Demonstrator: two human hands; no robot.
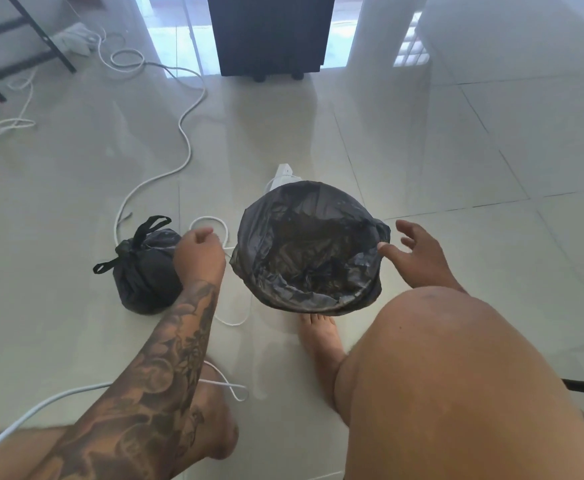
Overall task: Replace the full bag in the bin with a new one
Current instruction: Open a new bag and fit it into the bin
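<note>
Crouching over the bin (309, 247), I see almost none of the bin itself: the new bag (283, 223) lines it and folds over the rim. My right hand (418, 254) hovers at its right edge, fingers spread, holding nothing. My left hand (198, 254) shows only its back, so I cannot tell its grip. It partly covers the tied full bag (145, 268) on the floor (456, 161), left of the bin.

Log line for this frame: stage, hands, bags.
stage: new bag lines bin | left hand: curled, empty, beside tied full bag on floor | right hand: open at liner rim
</note>
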